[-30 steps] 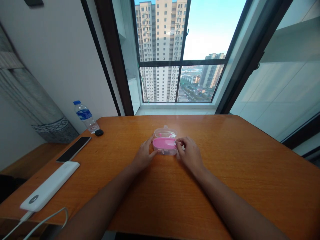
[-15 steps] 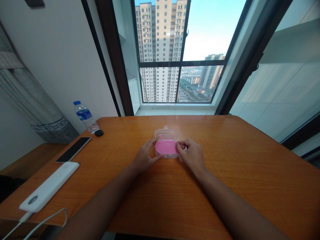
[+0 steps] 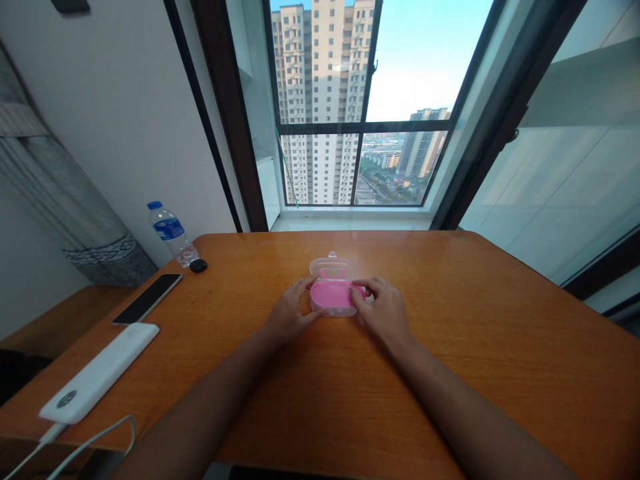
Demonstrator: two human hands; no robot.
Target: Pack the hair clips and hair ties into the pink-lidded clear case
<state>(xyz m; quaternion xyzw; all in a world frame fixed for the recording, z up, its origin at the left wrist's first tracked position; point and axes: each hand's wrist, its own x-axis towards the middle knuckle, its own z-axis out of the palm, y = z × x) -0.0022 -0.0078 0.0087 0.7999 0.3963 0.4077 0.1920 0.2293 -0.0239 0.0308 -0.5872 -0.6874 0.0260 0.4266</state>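
A small oval box (image 3: 332, 296) with a pink inside and clear walls sits on the wooden table (image 3: 450, 300). Its clear lid (image 3: 333, 268) stands raised at the back. My left hand (image 3: 291, 313) grips the box's left end, thumb at the front and fingers at the back. At the right end, my right hand (image 3: 383, 308) has its thumb on the pink rim and its fingers curled behind. The fingertips of my right hand hide part of that end.
Along the left side of the table lie a white power bank (image 3: 100, 373) with a white cable (image 3: 95, 443), a phone (image 3: 147, 299), a small black object (image 3: 198, 265) and a water bottle (image 3: 173, 233). A window is beyond the far edge.
My right thumb and fingers have shifted slightly at the box's right end. The box and my left hand have barely moved.
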